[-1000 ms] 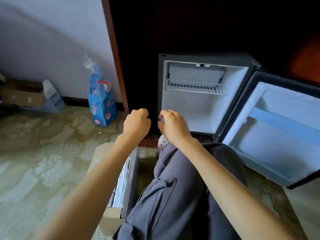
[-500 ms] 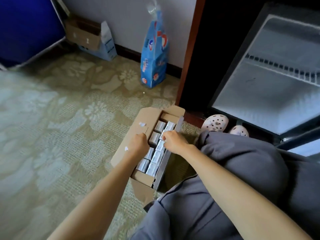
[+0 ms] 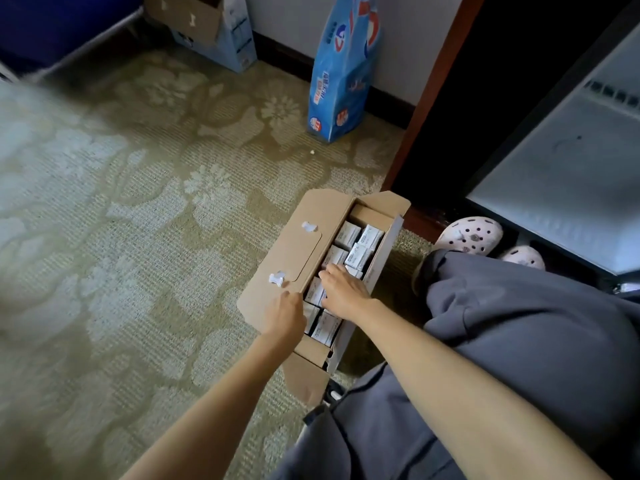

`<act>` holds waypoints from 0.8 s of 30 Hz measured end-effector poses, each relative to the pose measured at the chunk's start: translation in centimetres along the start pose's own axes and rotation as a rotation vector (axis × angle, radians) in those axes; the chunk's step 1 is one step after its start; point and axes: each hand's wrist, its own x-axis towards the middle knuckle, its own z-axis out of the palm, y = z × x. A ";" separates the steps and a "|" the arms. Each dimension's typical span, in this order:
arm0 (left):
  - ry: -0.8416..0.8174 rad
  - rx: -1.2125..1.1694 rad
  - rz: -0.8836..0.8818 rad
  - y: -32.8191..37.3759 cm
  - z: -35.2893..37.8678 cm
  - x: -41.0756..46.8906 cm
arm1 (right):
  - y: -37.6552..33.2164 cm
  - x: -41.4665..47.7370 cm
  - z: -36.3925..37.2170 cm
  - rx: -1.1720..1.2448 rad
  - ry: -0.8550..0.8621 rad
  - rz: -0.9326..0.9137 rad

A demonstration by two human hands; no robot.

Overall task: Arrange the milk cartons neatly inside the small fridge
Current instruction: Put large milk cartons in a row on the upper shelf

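Note:
An open cardboard box lies on the carpet beside my knee, packed with several white milk cartons in two rows. My right hand lies on top of the middle cartons, fingers stretched forward, nothing lifted. My left hand sits at the box's left wall over the near cartons, its fingers curled down and hidden. The small fridge stands open at the right edge; its white floor and part of a wire shelf show, with nothing on them.
A tall blue bag leans on the wall behind the box. Another carton box sits at the back left. My grey-trousered legs and pink clogs lie between box and fridge. A dark wooden cabinet edge borders the fridge.
My view swung from the fridge down to the box. Both hands came down from in front of the fridge into the box, and the right hand has since slid nearer along the cartons.

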 end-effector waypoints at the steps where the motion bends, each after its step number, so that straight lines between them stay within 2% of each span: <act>1: -0.014 0.023 0.016 -0.1 0.6 -0.2 | 0.0 0.2 0.3 -0.017 -0.018 0.001; 6: -0.011 0.089 0.049 0.1 2.7 -0.7 | -0.1 0.9 0.9 -0.077 -0.095 0.015; 10: -0.027 0.107 0.011 0.2 3.2 -0.6 | 0.3 1.4 0.3 -0.066 -0.125 0.059; 17: -0.090 0.254 0.042 1.1 2.7 0.1 | -0.5 1.8 0.1 -0.116 -0.114 0.093; 24: -0.094 0.223 0.026 1.2 2.4 1.0 | 0.1 0.5 -2.2 -0.062 -0.042 0.093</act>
